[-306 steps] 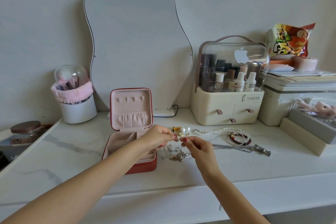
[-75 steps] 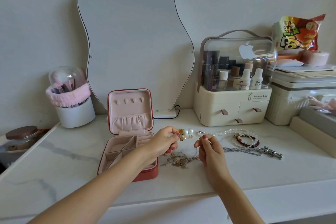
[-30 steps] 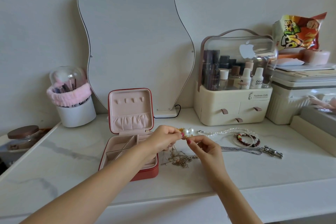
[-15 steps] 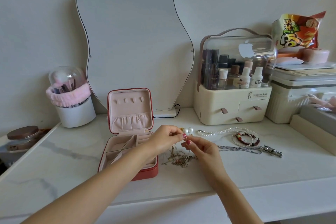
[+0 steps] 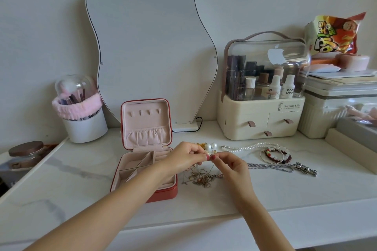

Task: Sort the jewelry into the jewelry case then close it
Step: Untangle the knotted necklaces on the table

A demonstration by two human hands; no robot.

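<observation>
Jewelry is lying on the white table, just to the right of the red jewelry case, and I am using that case as my marker for everything. The case is sitting open with its lid standing up, and the little pink boxes inside look like they are holding nothing yet. I am holding my left hand and my right hand together just right of the case, above a messy pile of thin chains. The fingers of both hands are curling in and pinching one tiny gold piece between them; it is too small for me to tell what it is. Thin threads are hanging from my fingers down to the pile. I am thinking this is the step of picking one piece free from the tangle. Farther right of the case, a pearl necklace, some bead bracelets and a silver chain are waiting, and two pearl earrings are sitting just behind my hands. Next, I am guessing, I need to pull gently so nothing snags, then carry the piece left and drop it into one little box.
</observation>
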